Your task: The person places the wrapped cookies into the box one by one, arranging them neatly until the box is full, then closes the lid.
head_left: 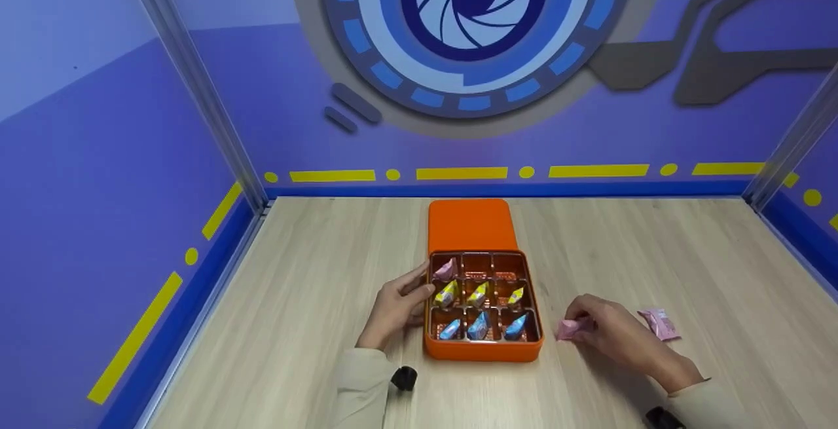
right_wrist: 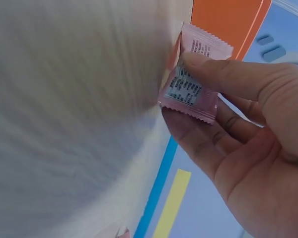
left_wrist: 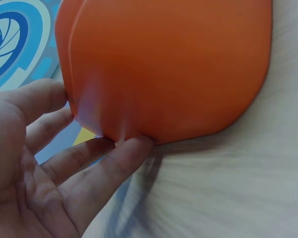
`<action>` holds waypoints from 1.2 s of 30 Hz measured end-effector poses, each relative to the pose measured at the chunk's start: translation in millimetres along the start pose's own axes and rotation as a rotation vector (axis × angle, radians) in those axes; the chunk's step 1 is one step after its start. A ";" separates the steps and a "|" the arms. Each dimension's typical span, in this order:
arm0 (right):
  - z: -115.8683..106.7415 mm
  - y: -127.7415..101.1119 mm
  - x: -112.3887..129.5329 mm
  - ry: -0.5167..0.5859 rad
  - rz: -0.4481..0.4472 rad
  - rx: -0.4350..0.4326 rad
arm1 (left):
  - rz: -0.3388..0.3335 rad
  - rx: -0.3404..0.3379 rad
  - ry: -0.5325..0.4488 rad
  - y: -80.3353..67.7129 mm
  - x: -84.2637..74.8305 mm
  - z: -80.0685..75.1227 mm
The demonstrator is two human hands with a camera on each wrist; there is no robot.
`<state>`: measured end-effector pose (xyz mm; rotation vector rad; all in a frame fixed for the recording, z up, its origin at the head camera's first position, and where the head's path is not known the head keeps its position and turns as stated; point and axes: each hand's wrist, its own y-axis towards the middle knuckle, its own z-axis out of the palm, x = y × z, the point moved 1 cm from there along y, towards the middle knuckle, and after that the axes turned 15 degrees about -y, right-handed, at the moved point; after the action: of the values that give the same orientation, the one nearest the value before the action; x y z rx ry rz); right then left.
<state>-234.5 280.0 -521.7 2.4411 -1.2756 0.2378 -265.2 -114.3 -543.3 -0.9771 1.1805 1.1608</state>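
two hands work on a pale wood-grain table (head_left: 655, 252) walled by blue-purple panels (head_left: 98, 154) with yellow dashes and a round aperture graphic (head_left: 474, 16) at upper centre of the head view. an orange box (head_left: 483, 350) sits at centre frame, its orange lid (head_left: 471, 226) lying flat just behind it, touching the far edge. nine compartments inside: one pink sachet upper left, three yellow ones in the middle row, three blue ones in the near row; the other two upper cells look bare.

the pink sachet (head_left: 568, 329) sits just right of the box's lower right corner, low over the table, near the box but apart from it. the right hand (head_left: 612, 337) pinches it: in the right wrist view the thumb lies on the printed face and curled fingers (right_wrist: 198, 144) back it from below, sachet (right_wrist: 191, 91) upright against the orange side. a second pink sachet (head_left: 660, 323) lies flat on the table just right of that hand, not touched.

the left hand (head_left: 396, 308) rests at the box's left wall, fingers straight and relaxed; the left wrist view shows fingertips (left_wrist: 134, 148) touching the lower orange edge, gripping nothing.

wide bare wood lies left of the left hand and right of the loose sachet; the table ends at the panel bases on three sides.
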 end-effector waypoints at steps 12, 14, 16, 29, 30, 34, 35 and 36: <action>-3.8 6.4 -1.3 0.042 0.041 -0.071 | -0.020 -0.025 -0.017 1.0 -1.4 1.8; -5.1 7.4 -1.7 0.045 0.048 -0.084 | -0.022 -0.024 -0.018 1.2 -0.4 1.2; -6.4 8.7 -2.1 0.040 0.061 -0.091 | -0.016 -0.022 -0.012 1.0 0.1 0.4; -14.2 24.8 -1.5 0.016 0.102 -0.163 | 0.003 -0.017 0.020 1.4 0.6 -0.2; -14.7 26.2 -1.1 0.014 0.102 -0.175 | 0.002 -0.015 0.014 1.3 0.4 0.0; -16.6 32.1 1.0 -0.002 0.114 -0.211 | 0.000 -0.012 0.002 0.8 0.5 -0.3; -17.0 33.7 1.4 -0.003 0.114 -0.219 | 0.002 -0.013 0.006 0.9 0.7 -0.6; -17.6 35.0 2.1 -0.003 0.114 -0.224 | 0.006 -0.013 0.009 0.9 0.8 -0.7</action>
<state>-261.6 267.4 -496.2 2.1852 -1.3662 0.1148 -266.2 -114.8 -544.1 -0.9902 1.1850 1.1709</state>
